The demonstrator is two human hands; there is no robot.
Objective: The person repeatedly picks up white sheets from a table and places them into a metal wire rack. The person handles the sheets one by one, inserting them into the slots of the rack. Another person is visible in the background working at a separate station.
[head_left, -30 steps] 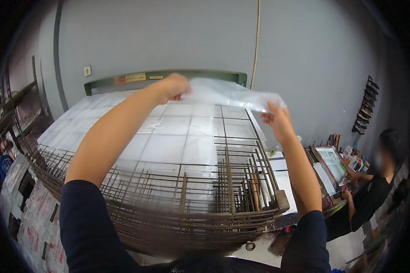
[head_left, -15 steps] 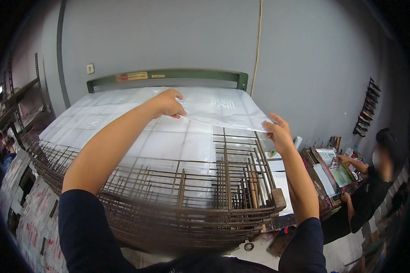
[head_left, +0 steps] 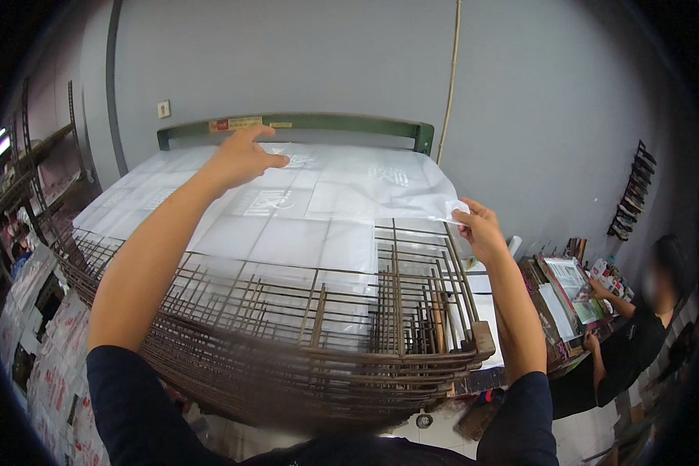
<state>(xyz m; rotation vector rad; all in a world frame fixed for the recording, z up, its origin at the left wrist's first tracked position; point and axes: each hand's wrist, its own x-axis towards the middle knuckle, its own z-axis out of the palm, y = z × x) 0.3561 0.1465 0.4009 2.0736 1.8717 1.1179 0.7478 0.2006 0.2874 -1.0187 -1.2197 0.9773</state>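
Observation:
Translucent plastic sheets with white printing lie across the top wire rack (head_left: 311, 311) of a stacked drying rack. My right hand (head_left: 480, 227) pinches the near right corner of one plastic sheet (head_left: 412, 198), which is slightly lifted and creased there. Over the sheets toward the back left, my left hand (head_left: 245, 161) has thumb and forefinger apart, with nothing between them. Its fingertips are close to a white print; whether they touch the plastic I cannot tell.
A green metal bar (head_left: 318, 122) runs along the rack's far side, by the grey wall (head_left: 287, 54). At right, a co-worker (head_left: 637, 342) handles a framed screen on a table. Printed sheets (head_left: 54, 373) lie at lower left beside metal shelving (head_left: 35, 155).
My left hand has let go of the sheet's edge and moved left and away from me. My right hand still grips the corner, and the sheet lies flatter.

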